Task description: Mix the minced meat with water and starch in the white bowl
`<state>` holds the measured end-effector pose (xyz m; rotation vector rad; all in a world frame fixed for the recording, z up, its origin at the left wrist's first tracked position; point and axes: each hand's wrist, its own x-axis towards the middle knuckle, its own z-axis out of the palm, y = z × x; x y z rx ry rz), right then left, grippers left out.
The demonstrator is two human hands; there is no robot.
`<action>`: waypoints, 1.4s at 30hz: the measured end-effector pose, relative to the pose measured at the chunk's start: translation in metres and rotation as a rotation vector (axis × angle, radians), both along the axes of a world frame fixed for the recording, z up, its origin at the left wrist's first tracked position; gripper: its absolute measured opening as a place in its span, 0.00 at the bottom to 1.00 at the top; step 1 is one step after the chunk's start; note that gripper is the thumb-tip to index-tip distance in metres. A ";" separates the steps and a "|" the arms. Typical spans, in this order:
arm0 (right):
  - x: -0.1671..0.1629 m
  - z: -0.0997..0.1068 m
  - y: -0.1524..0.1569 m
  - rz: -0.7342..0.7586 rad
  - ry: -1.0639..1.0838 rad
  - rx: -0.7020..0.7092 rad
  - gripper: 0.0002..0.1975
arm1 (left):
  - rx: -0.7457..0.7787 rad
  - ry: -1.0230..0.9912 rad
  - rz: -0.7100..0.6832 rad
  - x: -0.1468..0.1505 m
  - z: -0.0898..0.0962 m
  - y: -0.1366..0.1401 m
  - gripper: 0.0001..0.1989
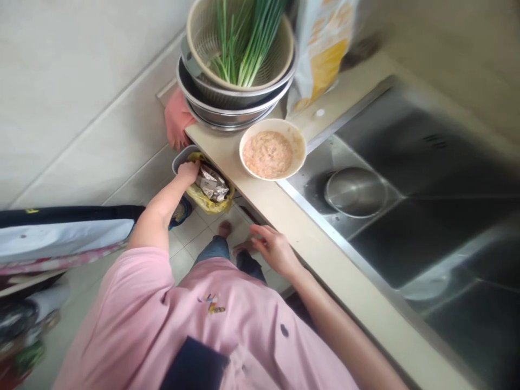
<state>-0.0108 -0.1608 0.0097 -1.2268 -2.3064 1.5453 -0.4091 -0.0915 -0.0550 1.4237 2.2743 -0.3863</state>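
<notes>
My left hand reaches down into a grey bin lined with a yellow bag. Its fingers are bent closed at the edge of a crumpled silver and dark packet; the fingertips are hidden, so whether they grip the packet is unclear. My right hand hovers beside the counter's front edge, fingers loosely curved and apart, with nothing in them. On the counter between bin and sink stands a white bowl filled with a pinkish minced mixture.
Stacked metal bowls and a beige colander holding green stalks stand at the counter's far end. A plastic bag leans behind. A metal bowl sits in the steel sink. Pink gloves hang by the wall.
</notes>
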 end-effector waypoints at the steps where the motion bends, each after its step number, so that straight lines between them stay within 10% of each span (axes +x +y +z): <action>1: -0.017 -0.012 -0.001 0.019 -0.021 0.012 0.20 | 0.014 0.011 0.005 -0.003 0.004 -0.004 0.24; 7: -0.084 -0.057 0.006 0.021 -0.090 0.043 0.29 | 0.254 0.085 0.218 -0.018 0.033 -0.033 0.16; 15: -0.109 -0.019 0.017 0.241 -0.433 0.203 0.27 | 0.809 -0.048 0.758 -0.045 0.022 -0.058 0.13; 23: -0.176 -0.014 0.048 0.221 -0.288 0.486 0.28 | 0.552 0.026 0.174 -0.040 0.029 -0.060 0.18; 29: -0.251 -0.015 0.070 0.180 -0.606 0.383 0.31 | 0.092 -0.052 -0.158 -0.020 0.029 -0.030 0.17; 42: -0.190 0.003 0.034 -0.023 -0.799 0.281 0.27 | -0.001 -0.345 -0.535 -0.035 0.041 -0.031 0.33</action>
